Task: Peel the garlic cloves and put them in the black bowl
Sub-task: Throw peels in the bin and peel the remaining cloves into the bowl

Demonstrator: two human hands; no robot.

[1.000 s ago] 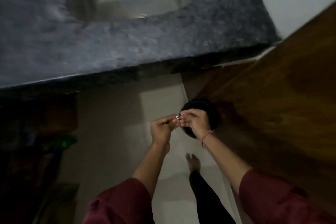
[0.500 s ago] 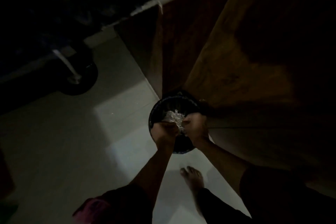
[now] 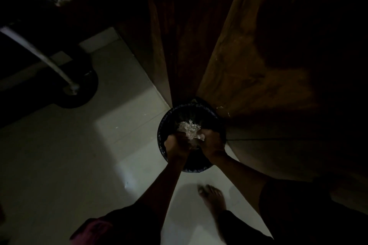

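The garlic clove cannot be made out; it is judged hidden between the left hand and right hand. They are held together above the black round container, probably so skins drop onto the pale peelings inside it. Whether the fingers grip anything cannot be told.

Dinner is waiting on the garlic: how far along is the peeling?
Done: a heap of pale skins lies in the black container on the floor, so some peeling looks finished. In hand: the left hand and right hand meet just above that heap; it is too dark to see a clove between them. Left: no peeled cloves show, so the remainder cannot be judged.
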